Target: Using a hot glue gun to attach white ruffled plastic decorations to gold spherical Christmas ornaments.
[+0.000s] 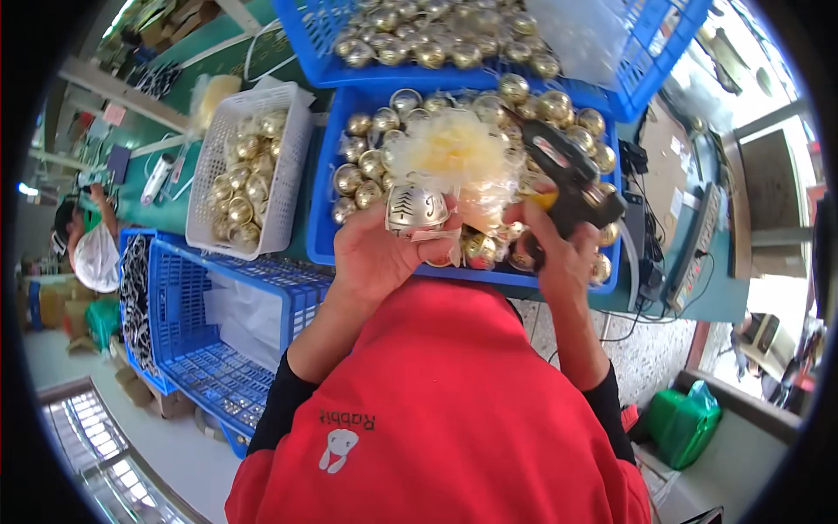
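My left hand point(375, 249) grips a shiny gold bauble point(417, 210) printed with dark trees and lettering. A small pale tag or ribbon end point(436, 234) shows at its lower edge by my fingers. My right hand point(563, 244) is wrapped around the handle of a black glue gun point(567, 166) with a yellow trigger, its nozzle pointing up and to the left. Just beyond the bauble sits a fluffy cream-yellow bunch of netting or ribbon point(454, 157). Both hands are over the near edge of a blue tray point(323, 218) filled with gold baubles point(358, 162).
A white basket point(202, 188) of baubles stands left of the tray on the green table point(131, 205). Behind, a blue crate point(305, 44) holds more baubles. Another blue crate point(188, 341) with white sheeting is at lower left. Cables and a power strip point(698, 253) lie right.
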A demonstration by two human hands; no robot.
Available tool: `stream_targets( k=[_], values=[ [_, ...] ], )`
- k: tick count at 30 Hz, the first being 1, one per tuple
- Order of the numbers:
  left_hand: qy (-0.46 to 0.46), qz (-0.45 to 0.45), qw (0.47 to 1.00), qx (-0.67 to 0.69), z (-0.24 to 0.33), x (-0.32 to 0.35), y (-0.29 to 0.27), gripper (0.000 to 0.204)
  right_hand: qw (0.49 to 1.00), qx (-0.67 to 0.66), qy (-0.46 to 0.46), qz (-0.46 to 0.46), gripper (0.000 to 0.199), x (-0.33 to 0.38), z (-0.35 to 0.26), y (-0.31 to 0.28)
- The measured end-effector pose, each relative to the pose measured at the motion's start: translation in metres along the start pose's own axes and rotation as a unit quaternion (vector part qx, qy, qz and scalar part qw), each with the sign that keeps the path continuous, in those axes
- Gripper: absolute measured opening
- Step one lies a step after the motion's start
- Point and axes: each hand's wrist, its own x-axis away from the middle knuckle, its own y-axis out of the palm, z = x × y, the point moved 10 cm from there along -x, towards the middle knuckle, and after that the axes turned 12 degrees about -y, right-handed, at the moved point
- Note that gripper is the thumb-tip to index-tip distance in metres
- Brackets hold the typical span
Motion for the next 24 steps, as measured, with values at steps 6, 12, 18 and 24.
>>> stream_targets(
  k=[6, 12, 18, 24],
  values=[
    [0.009, -0.014, 0.999, -0.029, -0.014, -0.021, 0.017, 0.059, 0.997, -0.042, -0.051, -0.024, 0.039, 0.007, -0.001, 0.022],
    [0.018, 0.011, 0.998, -0.053, -0.015, -0.029, 0.012, 0.056, 0.996, -0.073, -0.035, -0.021, 0.042, 0.007, 0.005, 0.019],
    [0.06, 0.061, 0.992, -0.095, 0.011, -0.008, 0.003, 0.048, 1.0, -0.012, -0.028, -0.005, 0.039, 0.002, 0.007, 0.004],
    [0.258, 0.352, 0.83, -0.347, 0.111, 0.079, -0.034, 0.036, 0.992, 0.087, -0.062, 0.072, 0.038, -0.005, -0.007, -0.049]
  ],
)
